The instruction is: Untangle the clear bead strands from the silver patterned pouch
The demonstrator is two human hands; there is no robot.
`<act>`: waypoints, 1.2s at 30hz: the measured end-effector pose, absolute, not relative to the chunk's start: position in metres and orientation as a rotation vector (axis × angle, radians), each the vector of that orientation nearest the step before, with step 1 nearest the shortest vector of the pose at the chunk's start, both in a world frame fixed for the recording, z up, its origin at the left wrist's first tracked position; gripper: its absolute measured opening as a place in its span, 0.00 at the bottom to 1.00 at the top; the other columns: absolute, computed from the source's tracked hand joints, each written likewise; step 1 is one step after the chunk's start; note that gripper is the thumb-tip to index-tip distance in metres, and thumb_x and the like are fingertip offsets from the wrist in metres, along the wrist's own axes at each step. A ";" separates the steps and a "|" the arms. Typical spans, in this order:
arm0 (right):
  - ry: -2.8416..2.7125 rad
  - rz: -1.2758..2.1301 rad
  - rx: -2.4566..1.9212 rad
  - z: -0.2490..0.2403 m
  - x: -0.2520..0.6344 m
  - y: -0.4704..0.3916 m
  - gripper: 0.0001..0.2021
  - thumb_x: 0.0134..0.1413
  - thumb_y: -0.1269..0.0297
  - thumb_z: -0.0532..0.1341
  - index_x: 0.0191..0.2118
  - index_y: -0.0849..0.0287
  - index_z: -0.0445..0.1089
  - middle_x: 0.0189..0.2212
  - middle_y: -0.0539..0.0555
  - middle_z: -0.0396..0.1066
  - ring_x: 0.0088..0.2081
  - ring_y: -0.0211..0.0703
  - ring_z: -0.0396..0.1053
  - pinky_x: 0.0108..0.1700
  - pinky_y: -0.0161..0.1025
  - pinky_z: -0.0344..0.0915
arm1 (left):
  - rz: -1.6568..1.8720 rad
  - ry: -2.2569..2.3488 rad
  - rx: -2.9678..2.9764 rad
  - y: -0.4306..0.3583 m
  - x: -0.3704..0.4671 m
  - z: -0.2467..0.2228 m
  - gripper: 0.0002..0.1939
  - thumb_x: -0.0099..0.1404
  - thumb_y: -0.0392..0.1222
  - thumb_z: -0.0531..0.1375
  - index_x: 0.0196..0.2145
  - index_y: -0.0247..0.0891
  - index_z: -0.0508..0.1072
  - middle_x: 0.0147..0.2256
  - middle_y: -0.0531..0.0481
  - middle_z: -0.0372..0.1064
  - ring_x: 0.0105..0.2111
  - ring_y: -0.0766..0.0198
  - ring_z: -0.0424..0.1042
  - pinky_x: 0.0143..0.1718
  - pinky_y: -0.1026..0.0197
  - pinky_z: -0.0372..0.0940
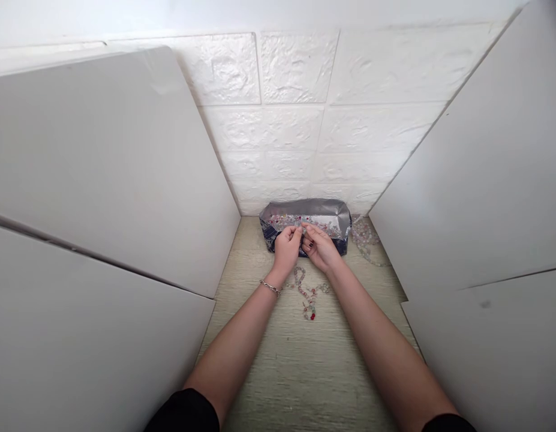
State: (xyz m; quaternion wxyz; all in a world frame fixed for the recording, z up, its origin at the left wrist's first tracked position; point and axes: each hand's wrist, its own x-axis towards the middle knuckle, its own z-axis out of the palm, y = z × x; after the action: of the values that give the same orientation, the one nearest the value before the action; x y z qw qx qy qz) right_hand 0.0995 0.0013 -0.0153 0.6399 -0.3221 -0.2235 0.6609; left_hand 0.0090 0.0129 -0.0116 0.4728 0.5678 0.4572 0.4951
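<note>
Your left hand (pixel 288 247) and right hand (pixel 321 247) pinch, fingertips meeting; can't tell on what. Tray (pixel 300 208) at fingertips, long axis crosswise, neither hand nearer.

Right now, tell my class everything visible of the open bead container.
The container is long, open-topped and thin-walled, shiny silver inside, dark blue outside, creased like foil packaging. Small beads, mostly pale with some red, lie inside. It sits upright on a wood-grained surface beside the white wall. The left hand and right hand partly hide its near side; contact is unclear.
</note>
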 end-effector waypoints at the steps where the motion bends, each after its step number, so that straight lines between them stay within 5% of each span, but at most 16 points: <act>1: -0.510 1.505 -0.734 -0.015 0.099 0.001 0.10 0.38 0.65 0.62 0.32 0.60 0.67 0.13 0.42 0.49 0.15 0.25 0.48 0.15 0.25 0.49 | 1.212 1.123 1.388 0.013 0.009 -0.012 0.13 0.55 0.47 0.51 0.27 0.33 0.67 0.24 0.52 0.64 0.24 0.72 0.60 0.27 0.68 0.55; 36: -0.470 1.487 -0.699 -0.016 0.101 0.002 0.12 0.38 0.64 0.63 0.33 0.58 0.66 0.13 0.41 0.46 0.14 0.26 0.46 0.14 0.25 0.47 | 1.188 1.173 1.416 0.012 0.010 -0.015 0.12 0.55 0.46 0.51 0.25 0.34 0.65 0.23 0.53 0.62 0.24 0.72 0.58 0.27 0.68 0.54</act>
State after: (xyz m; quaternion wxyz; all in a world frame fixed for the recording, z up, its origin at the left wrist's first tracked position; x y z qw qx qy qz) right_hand 0.1006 0.0017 -0.0164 0.6566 -0.3083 -0.2076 0.6563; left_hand 0.0105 0.0118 -0.0150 0.4583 0.5748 0.4764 0.4824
